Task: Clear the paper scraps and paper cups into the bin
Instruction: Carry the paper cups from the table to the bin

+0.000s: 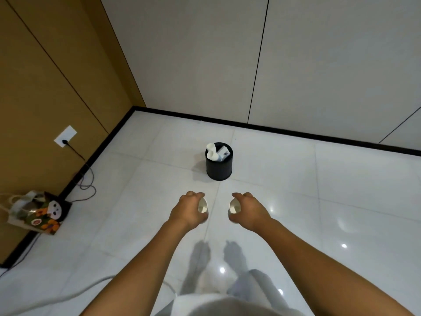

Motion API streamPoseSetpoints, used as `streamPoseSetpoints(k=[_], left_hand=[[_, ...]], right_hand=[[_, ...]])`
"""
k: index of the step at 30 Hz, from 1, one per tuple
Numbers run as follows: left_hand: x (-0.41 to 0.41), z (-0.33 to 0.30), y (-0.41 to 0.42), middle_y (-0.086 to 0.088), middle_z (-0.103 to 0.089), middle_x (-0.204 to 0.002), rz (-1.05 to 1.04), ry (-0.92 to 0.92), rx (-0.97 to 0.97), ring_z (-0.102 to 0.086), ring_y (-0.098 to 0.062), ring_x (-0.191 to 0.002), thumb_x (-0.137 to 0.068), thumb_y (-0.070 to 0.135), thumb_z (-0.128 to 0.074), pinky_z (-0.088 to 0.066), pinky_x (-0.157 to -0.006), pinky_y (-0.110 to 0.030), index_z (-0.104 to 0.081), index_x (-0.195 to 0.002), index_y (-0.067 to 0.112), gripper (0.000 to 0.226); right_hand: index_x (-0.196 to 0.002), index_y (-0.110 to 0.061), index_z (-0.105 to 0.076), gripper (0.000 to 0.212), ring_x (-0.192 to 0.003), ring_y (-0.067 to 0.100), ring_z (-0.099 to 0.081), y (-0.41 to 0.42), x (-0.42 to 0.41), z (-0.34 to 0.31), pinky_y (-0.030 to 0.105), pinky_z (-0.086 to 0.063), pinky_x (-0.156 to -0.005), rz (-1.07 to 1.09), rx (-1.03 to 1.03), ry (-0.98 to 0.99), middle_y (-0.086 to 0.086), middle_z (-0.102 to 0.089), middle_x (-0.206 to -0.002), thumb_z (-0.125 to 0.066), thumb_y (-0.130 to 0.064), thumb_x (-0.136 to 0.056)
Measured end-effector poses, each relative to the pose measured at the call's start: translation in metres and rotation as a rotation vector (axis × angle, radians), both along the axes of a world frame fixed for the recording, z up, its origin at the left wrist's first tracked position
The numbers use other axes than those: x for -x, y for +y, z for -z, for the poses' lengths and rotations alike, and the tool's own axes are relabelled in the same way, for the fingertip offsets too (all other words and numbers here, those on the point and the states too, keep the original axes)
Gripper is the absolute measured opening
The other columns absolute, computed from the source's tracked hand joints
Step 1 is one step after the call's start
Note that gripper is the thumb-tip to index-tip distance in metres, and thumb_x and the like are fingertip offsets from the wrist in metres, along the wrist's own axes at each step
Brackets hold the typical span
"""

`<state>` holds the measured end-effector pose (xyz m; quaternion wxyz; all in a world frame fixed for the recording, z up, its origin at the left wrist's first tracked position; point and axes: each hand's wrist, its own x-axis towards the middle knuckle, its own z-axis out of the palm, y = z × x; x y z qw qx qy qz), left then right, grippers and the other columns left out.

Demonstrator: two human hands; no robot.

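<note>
A small black round bin (pixel 218 168) stands on the white tiled floor ahead of me, with white paper cups and paper scraps (pixel 216 152) sticking out of its top. My left hand (pixel 190 208) grips a white paper cup (pixel 202 205), its open mouth turned towards me. My right hand (pixel 249 209) grips another white paper cup (pixel 234 206) the same way. Both hands are held out side by side above the floor, short of the bin.
A patterned tote bag (pixel 37 212) leans on the brown wall at the left. A dark cable (pixel 87 179) runs from a wall socket (pixel 65 139) down onto the floor. A white cable (pixel 68 295) crosses the floor at the lower left. White wall panels stand behind the bin.
</note>
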<state>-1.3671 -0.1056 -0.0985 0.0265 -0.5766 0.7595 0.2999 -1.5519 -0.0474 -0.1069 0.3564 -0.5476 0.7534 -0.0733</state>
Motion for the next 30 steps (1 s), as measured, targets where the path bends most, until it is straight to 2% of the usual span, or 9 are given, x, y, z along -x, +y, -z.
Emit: streamPoseSetpoints(k=[7, 12, 15, 18, 24, 30], left_hand=[[0.068, 0.022, -0.139, -0.004, -0.044, -0.137, -0.018, 0.02, -0.014, -0.044, -0.025, -0.124, -0.082, 0.029, -0.065, -0.045, -0.098, -0.037, -0.044, -0.138, 0.021, 0.06], [0.12, 0.025, -0.236, -0.005, -0.046, -0.133, -0.108, 0.052, -0.018, -0.046, -0.024, -0.122, -0.081, 0.03, -0.066, -0.046, -0.097, -0.035, -0.046, -0.136, 0.021, 0.058], [0.141, 0.024, -0.283, -0.006, -0.048, -0.13, -0.15, 0.06, -0.038, -0.048, -0.024, -0.118, -0.08, 0.027, -0.067, -0.047, -0.093, -0.033, -0.047, -0.134, 0.02, 0.058], [0.152, 0.026, -0.322, -0.008, -0.051, -0.125, -0.199, 0.076, -0.047, -0.051, -0.025, -0.113, -0.078, 0.022, -0.067, -0.049, -0.09, -0.034, -0.052, -0.127, 0.016, 0.052], [0.151, 0.047, -0.413, -0.007, -0.049, -0.125, -0.291, 0.075, -0.083, -0.047, -0.024, -0.116, -0.081, 0.025, -0.065, -0.046, -0.092, -0.035, -0.051, -0.124, 0.015, 0.047], [0.142, 0.071, -0.508, -0.007, -0.048, -0.129, -0.403, 0.076, -0.126, -0.047, -0.024, -0.118, -0.081, 0.027, -0.066, -0.048, -0.094, -0.036, -0.048, -0.13, 0.016, 0.053]], right_hand=[[-0.144, -0.024, -0.036, 0.07, -0.12, 0.025, -0.049, -0.147, 0.07, 0.014, 0.035, -0.047, -0.096, -0.033, -0.01, 0.032, 0.005, -0.044, -0.132, -0.066, -0.033, -0.082], [-0.14, -0.022, -0.041, 0.066, -0.118, 0.027, -0.05, -0.259, 0.128, 0.012, 0.035, -0.047, -0.094, -0.075, 0.005, 0.036, 0.006, -0.046, -0.129, -0.067, -0.031, -0.08], [-0.133, -0.02, -0.045, 0.056, -0.113, 0.029, -0.053, -0.319, 0.151, 0.01, 0.035, -0.049, -0.09, -0.127, -0.001, 0.061, 0.008, -0.048, -0.122, -0.064, -0.027, -0.081], [-0.124, -0.019, -0.05, 0.045, -0.109, 0.029, -0.055, -0.373, 0.161, 0.012, 0.037, -0.05, -0.088, -0.178, -0.024, 0.061, 0.009, -0.05, -0.117, -0.063, -0.027, -0.081], [-0.134, -0.019, -0.044, 0.057, -0.11, 0.028, -0.055, -0.485, 0.159, 0.031, 0.034, -0.049, -0.088, -0.263, -0.066, 0.046, 0.01, -0.047, -0.124, -0.064, -0.028, -0.081], [-0.133, -0.019, -0.043, 0.061, -0.11, 0.029, -0.054, -0.593, 0.148, 0.058, 0.038, -0.051, -0.091, -0.367, -0.112, 0.052, 0.01, -0.049, -0.123, -0.069, -0.028, -0.079]])
